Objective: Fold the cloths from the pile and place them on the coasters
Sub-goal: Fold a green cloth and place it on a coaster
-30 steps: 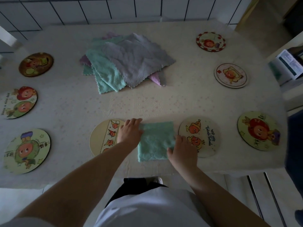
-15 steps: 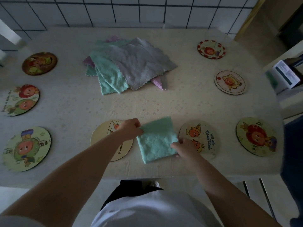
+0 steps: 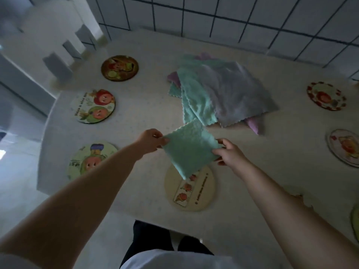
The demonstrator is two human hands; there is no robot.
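Above the near edge of the tabletop [image 3: 272, 162], a folded green cloth [image 3: 189, 149] hangs lifted between both hands. It is clear of the surface, tilted, with its lowest corner over the cream coaster [image 3: 189, 188] just below.

Left hand [image 3: 150, 139]: fingers pinched on the cloth's left corner. Right hand [image 3: 228, 154]: thumb and fingers gripping the right corner.

Handling, as judged: soft, plush, very light. No stiffness of its own; it sags between the two pinch points and the free corner droops. Scalloped edge, fuzzy nap, so not slippery and a light pinch should be enough. Not fragile. The risk is that the fold opens if only one layer is caught. Best hold looks like opposite corners or the folded edge, pinching through all layers, then lowering flat so the layers stay stacked.

Pile [image 3: 223, 94] sits further back on the tabletop, well apart from the hands: grey cloth on top, green and purple ones under it, all unfolded and overlapping loosely. Likely to drag a neighbour along if taken by the middle; a single free corner seems safer.

Other coasters, all bare:
- dark one [image 3: 119, 67] far left
- two-face one [image 3: 94, 106]
- green one [image 3: 90, 160] near left
- red-rimmed one [image 3: 326, 96] and another [image 3: 344, 147] at right
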